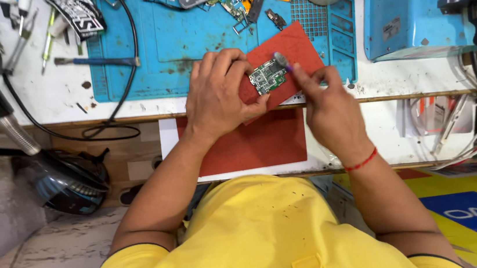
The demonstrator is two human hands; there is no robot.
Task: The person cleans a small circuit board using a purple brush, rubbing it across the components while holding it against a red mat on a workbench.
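left hand (220, 92) pinches a small green circuit board (268, 76) on a red pad (294, 50); right hand (329, 108) grips a purple-tipped tool (282, 60) on it.

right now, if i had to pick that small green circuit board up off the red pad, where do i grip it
Probably by its bare outer edges, not the populated face. The green circuit board lies flat on the red pad, with the left hand pinning its left side and the right hand working a tool at its upper right. The lower right edge looks freest, so come from there.

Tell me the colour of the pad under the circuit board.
Red; the pad lies on the blue work mat, seen in the head view.
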